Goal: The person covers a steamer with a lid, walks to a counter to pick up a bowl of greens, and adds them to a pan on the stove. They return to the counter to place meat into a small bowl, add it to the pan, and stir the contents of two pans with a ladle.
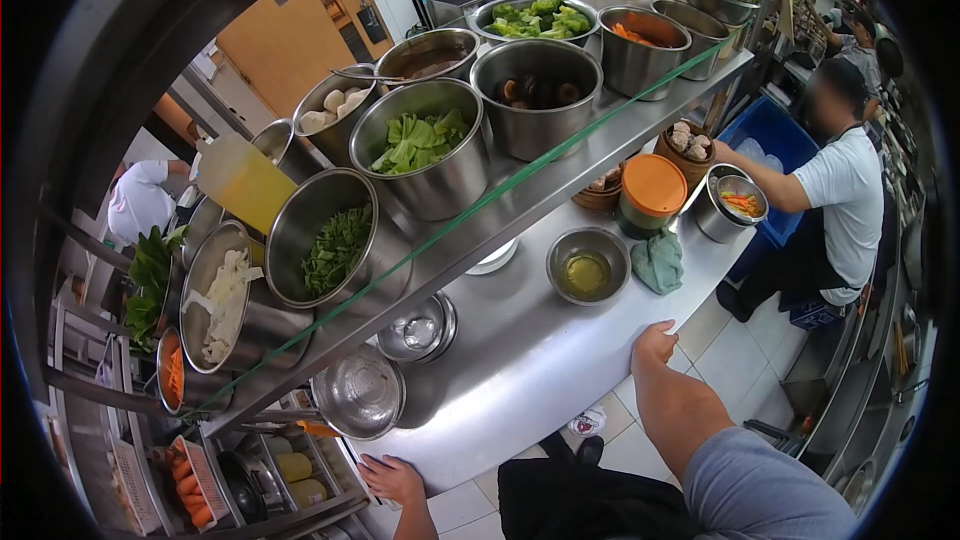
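My left hand point(393, 480) lies with spread fingers on the near left corner of the steel counter point(490, 390), holding nothing. A shallow round steel pan point(358, 392) stands just beyond it. At the counter's right front edge, my right hand point(655, 342) is curled on the rim, its fingers partly hidden. Nearest to that hand are a crumpled green cloth point(657, 262) and a steel bowl point(588, 266) with yellowish liquid. Behind the cloth stands an orange-lidded tub point(653, 186). Small stacked steel bowls point(418, 328) sit below the shelf.
A glass-edged shelf point(560, 155) overhangs the counter, carrying steel pots of leafy greens point(420, 140), mushrooms point(535, 92) and broccoli point(540, 18). Bamboo steamers point(686, 155) stand at the far right end. A co-worker point(835, 190) sits there beside a blue bin point(765, 140). Carrots point(190, 485) lie lower left.
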`<state>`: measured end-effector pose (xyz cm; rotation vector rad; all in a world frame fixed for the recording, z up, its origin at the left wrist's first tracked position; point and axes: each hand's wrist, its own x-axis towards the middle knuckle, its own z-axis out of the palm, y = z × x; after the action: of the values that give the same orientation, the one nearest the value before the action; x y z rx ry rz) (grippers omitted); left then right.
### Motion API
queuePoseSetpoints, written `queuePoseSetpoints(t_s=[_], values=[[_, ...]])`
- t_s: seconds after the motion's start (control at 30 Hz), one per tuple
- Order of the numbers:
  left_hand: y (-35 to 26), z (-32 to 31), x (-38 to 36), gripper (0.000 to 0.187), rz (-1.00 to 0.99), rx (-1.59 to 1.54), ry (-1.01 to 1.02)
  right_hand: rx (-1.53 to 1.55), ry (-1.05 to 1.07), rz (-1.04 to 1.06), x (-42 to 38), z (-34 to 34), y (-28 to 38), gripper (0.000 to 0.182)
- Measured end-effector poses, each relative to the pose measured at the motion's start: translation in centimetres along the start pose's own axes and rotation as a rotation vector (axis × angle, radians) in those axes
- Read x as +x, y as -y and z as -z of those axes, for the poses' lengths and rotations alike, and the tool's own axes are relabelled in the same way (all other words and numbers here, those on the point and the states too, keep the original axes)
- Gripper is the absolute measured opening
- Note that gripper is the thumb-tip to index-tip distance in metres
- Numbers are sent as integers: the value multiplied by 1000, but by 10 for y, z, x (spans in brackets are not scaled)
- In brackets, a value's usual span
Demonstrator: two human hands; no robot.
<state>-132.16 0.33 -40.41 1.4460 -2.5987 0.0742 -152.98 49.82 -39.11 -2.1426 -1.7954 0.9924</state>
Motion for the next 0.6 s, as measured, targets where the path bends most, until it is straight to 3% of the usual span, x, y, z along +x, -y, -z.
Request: queuePoseSetpoints(t_s=[0.6], values=[[2,-3,0,54,-11,6,-6,-3,-10,-16,-4,3,4,60]])
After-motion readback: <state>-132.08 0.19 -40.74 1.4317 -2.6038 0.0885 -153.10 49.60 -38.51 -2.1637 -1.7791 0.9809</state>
